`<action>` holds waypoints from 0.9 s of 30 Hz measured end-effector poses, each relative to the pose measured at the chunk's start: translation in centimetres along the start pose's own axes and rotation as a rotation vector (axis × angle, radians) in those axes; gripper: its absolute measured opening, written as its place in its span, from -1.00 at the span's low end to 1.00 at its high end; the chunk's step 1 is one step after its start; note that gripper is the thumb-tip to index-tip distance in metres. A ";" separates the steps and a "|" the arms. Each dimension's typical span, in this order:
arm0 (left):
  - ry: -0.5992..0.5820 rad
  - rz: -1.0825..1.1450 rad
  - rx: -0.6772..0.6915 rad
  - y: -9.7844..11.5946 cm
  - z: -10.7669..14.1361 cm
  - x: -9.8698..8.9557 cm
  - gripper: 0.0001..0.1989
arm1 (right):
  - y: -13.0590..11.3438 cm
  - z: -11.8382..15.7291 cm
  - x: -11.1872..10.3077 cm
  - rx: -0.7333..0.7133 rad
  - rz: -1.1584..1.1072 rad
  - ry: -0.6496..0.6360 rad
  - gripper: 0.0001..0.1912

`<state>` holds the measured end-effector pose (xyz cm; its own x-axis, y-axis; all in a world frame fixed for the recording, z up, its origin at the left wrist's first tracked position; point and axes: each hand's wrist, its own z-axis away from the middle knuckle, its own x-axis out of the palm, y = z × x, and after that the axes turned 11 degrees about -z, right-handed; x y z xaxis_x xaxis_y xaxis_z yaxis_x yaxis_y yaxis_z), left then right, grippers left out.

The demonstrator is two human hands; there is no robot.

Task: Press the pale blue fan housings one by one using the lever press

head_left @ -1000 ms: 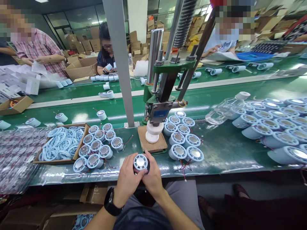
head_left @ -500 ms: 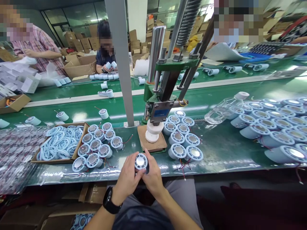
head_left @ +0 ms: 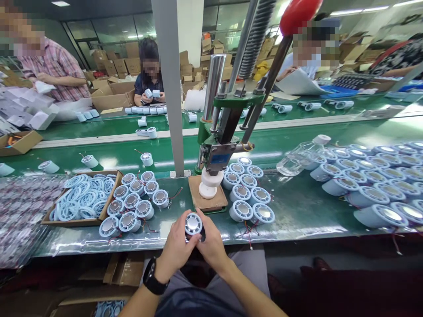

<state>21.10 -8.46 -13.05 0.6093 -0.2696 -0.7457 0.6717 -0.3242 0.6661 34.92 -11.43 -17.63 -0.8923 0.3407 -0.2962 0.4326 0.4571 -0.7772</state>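
Note:
Between both hands, just in front of the press, is a light-blue round motor housing (head_left: 193, 223) with a slotted ring around a silver disc on top. My left hand (head_left: 176, 244) wraps its left side, with the thumb near the front. On the other side my right hand (head_left: 211, 244) is closed around it, and the two thumbs almost meet. The housing's lower part is hidden by my fingers. Behind my hands stands a green hand press (head_left: 220, 154) with a white round pressing head (head_left: 211, 177) above a brown base plate (head_left: 213, 201).
Several similar housings (head_left: 132, 200) stand left of the press, and more (head_left: 241, 210) to its right. A carton (head_left: 114, 193) holds loose blue rings (head_left: 82, 196). A plastic bottle (head_left: 299, 156) lies near a large group at right. Co-workers sit across the green conveyor (head_left: 158, 147).
The camera view has tilted up slightly, bringing the press lever's red knob into sight. Both hands keep the housing in almost the same place.

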 end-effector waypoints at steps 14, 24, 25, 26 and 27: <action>0.043 -0.026 0.018 0.1 0.3 0.9 -0.45 | -0.2 0.0 0.2 0.014 0.009 0.020 -0.33; 0.116 0.091 -0.050 1.7 -2.1 -1.2 -0.56 | -5.2 -6.8 -7.6 -0.103 0.232 -0.321 -0.39; 0.131 0.096 -0.050 2.1 -3.1 -2.0 -0.56 | -6.9 -9.6 -9.9 -0.192 0.290 -0.242 -0.41; 0.156 0.100 -0.046 2.6 -4.2 -2.7 -0.55 | -8.7 -12.7 -12.1 -0.284 0.353 -0.105 -0.45; 0.180 0.105 -0.036 3.0 -5.4 -3.3 -0.54 | -10.6 -16.2 -14.2 -0.379 0.407 0.027 -0.51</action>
<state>23.34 -3.67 -8.46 0.7402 -0.1330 -0.6591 0.6130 -0.2693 0.7428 45.12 -7.80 3.76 -0.6416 0.5703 -0.5129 0.7627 0.5455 -0.3474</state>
